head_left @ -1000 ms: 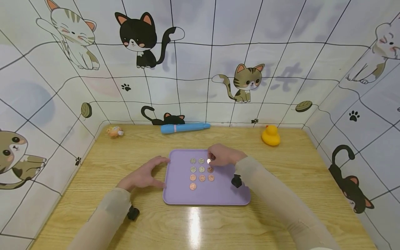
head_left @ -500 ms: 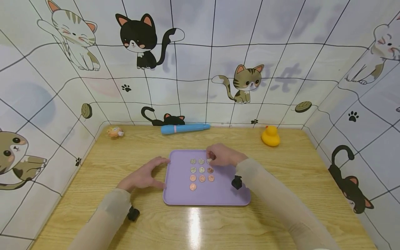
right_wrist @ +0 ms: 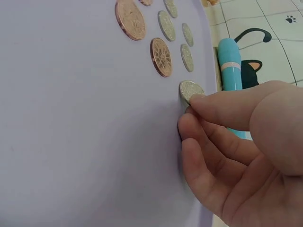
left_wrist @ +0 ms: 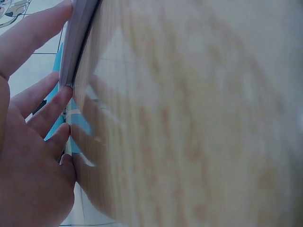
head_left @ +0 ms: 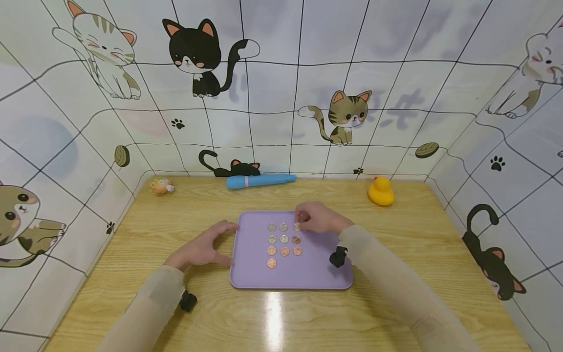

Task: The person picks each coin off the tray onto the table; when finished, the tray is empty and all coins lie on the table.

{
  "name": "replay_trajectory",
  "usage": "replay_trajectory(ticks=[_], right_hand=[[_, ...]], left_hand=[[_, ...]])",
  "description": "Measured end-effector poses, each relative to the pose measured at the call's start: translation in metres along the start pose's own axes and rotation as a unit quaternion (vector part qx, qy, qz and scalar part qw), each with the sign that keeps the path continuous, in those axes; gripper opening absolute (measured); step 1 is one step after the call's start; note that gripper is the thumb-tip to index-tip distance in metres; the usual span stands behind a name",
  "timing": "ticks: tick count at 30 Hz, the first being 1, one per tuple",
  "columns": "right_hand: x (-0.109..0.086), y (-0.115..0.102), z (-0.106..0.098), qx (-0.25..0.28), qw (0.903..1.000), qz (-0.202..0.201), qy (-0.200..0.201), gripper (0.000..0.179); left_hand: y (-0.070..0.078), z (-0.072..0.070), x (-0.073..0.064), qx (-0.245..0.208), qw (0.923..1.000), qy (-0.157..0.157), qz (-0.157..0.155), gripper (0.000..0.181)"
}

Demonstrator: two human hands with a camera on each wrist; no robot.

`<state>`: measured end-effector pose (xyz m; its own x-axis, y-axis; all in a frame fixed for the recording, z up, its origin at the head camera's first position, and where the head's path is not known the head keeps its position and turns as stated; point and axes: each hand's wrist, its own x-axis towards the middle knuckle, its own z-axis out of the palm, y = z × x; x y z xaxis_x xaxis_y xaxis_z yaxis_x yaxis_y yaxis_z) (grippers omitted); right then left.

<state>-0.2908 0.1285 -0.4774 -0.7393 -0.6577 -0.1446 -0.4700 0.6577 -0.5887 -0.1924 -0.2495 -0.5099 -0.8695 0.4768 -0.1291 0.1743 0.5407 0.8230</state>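
A lilac tray (head_left: pixel 316 274) lies on the wooden table, bearing rows of silver and copper-coloured coins. At the right end of the back row, my right hand (head_left: pixel 321 217) pinches a silver coin (right_wrist: pixel 191 90) by its edge between thumb and fingertips, the other fingers curled beneath. Left of it in that row are two silver coins, one being this silver coin (head_left: pixel 283 227). A copper coin (right_wrist: pixel 161 57) lies just in front of the pinched one. My left hand (head_left: pixel 200 247) spreads along the tray's left side, thumb and fingertips touching its rim (left_wrist: pixel 78 42).
Along the back of the table lie a small orange-and-white figure (head_left: pixel 162 186), a blue pen-shaped object (head_left: pixel 261 180) and a yellow rubber duck (head_left: pixel 380 191). A cat-print cloth (head_left: pixel 272 127) rises as walls behind and on both sides.
My right hand has shifted slightly to the right, and more of the silver coin at its fingertips shows. The left hand and the other coins have stayed put.
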Motion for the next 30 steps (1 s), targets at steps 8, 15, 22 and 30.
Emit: replay_trajectory(ticks=[8, 15, 22, 30], right_hand=[[-0.007, 0.006, -0.002, 0.043, 0.9991, -0.004, 0.004, 0.006], [-0.016, 0.017, -0.002, 0.077, 0.9969, -0.005, 0.016, 0.008], [-0.033, 0.02, -0.013, 0.121, 0.9926, 0.005, 0.015, 0.009], [-0.058, 0.03, -0.032, 0.14, 0.9882, 0.053, 0.032, 0.009]], left_hand=[[-0.003, 0.0, 0.0, -0.005, 1.0, -0.001, 0.004, 0.095], [-0.005, 0.0, 0.001, -0.001, 0.9999, 0.002, 0.011, 0.095], [-0.007, 0.0, 0.001, -0.001, 0.9999, 0.001, 0.012, 0.094], [-0.005, 0.0, 0.001, -0.002, 1.0, -0.001, 0.0, 0.095]])
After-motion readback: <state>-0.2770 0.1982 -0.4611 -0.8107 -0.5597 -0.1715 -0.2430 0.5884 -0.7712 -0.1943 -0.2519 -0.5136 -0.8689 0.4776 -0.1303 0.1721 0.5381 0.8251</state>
